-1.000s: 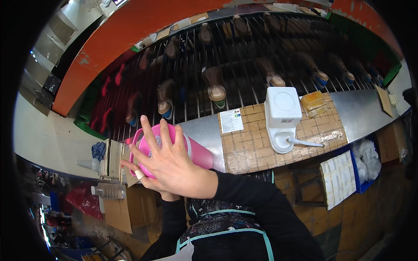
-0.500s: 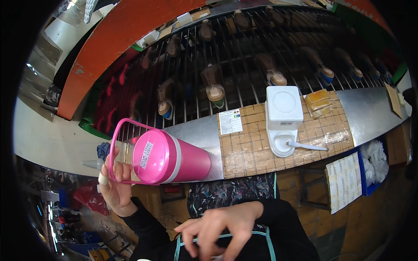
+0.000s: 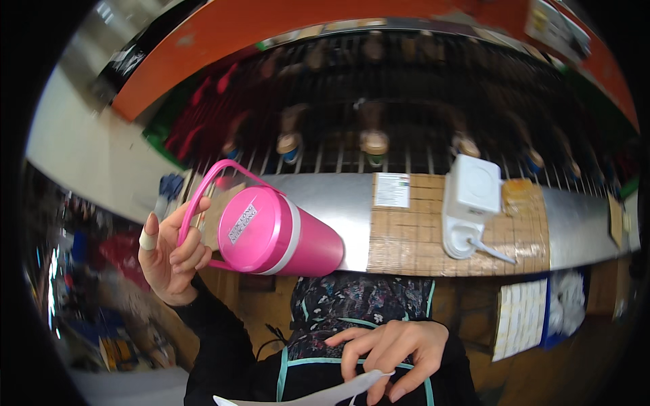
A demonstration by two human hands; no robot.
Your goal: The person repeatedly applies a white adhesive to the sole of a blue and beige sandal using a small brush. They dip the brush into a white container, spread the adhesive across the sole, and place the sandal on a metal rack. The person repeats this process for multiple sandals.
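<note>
A large pink insulated jug (image 3: pixel 315 240) with a white band lies tilted at the edge of the metal counter, its round lid toward me. My left hand (image 3: pixel 172 254) is closed around its pink carrying handle; a pale wrap covers one fingertip. Low in front of my body, my right hand (image 3: pixel 399 348) pinches the edge of a thin white curved piece that looks like a face mask (image 3: pixel 315 392). Most of that piece runs out of the lower edge of the view.
On the cardboard-covered counter (image 3: pixel 409 250) stand a white glue pot (image 3: pixel 474 186) with a brush and a wrapped yellow block (image 3: pixel 518 196). Behind, a rod conveyor (image 3: pixel 332 159) carries several shoes under an orange frame (image 3: pixel 223 44). A blue bin (image 3: pixel 542 325) sits below right.
My right hand has moved right, drawing the white mask into view. My left hand still grips the jug's handle. The whole view has shifted and turned slightly.
</note>
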